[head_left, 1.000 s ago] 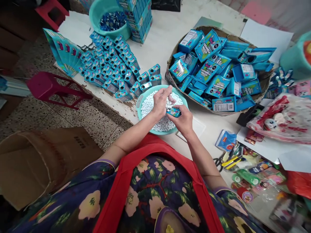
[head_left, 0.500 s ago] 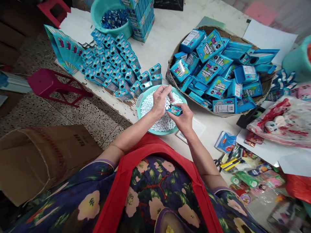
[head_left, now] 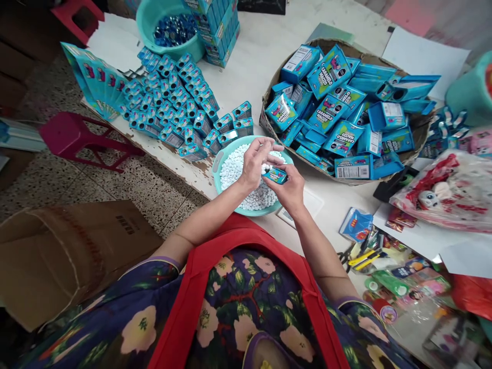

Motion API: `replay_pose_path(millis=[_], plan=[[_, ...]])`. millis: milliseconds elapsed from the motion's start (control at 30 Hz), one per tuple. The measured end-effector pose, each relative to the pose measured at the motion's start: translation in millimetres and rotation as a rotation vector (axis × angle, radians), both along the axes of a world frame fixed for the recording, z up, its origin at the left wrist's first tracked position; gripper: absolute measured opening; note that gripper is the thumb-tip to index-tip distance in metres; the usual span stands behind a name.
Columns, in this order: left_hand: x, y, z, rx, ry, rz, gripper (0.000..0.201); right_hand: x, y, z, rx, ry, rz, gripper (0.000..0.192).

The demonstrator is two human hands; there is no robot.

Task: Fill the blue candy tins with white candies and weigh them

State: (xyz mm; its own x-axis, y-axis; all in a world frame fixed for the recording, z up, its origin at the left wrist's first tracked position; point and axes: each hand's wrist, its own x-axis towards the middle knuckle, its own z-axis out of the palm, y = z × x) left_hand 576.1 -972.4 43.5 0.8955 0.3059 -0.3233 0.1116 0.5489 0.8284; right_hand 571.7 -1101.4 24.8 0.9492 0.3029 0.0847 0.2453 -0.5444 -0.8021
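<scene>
My right hand (head_left: 289,185) grips a small blue candy box (head_left: 275,176), its printed face up and its end turned toward my left hand. With fingers stretched and spread, my left hand (head_left: 254,163) is beside that end. A few white candies (head_left: 265,167) show between the palm and the box; whether they rest on the hand or in the opening, I cannot tell. Below both hands is a turquoise basin (head_left: 216,177) filled with small white candies (head_left: 231,171). Several upright boxes (head_left: 233,124) with round dark holes on top stand beyond its rim.
A cardboard tray (head_left: 269,120) piled with blue boxes stands at the right. Farther back are a turquoise tub (head_left: 144,23) of blue pieces and a box stack (head_left: 221,38). A pink stool (head_left: 73,136) and a carton (head_left: 103,241) are on the left. Yellow cutters (head_left: 365,259) lie right.
My left hand's fingers have gone from curled together to stretched and spread beside the box. My right hand keeps the box in nearly the same place. The view has shifted slightly.
</scene>
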Motion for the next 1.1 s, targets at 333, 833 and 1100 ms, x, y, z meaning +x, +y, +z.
replay_pose_path(millis=[333, 833, 1100], plan=[[4, -9, 1.4, -0.005, 0.035, 0.067, 0.025, -3, -1, -4.3, 0.025, 0.029, 0.062, 0.028], [8, 22, -104.0, 1.283, 0.063, -0.571, 0.037, -20, -53, -9.8, 0.032, 0.084, -0.170, 0.039], [-5, 21, -104.5, 1.174, 0.117, -0.350, 0.021, -18, -46, -11.9, 0.064, 0.128, -0.195, 0.040]])
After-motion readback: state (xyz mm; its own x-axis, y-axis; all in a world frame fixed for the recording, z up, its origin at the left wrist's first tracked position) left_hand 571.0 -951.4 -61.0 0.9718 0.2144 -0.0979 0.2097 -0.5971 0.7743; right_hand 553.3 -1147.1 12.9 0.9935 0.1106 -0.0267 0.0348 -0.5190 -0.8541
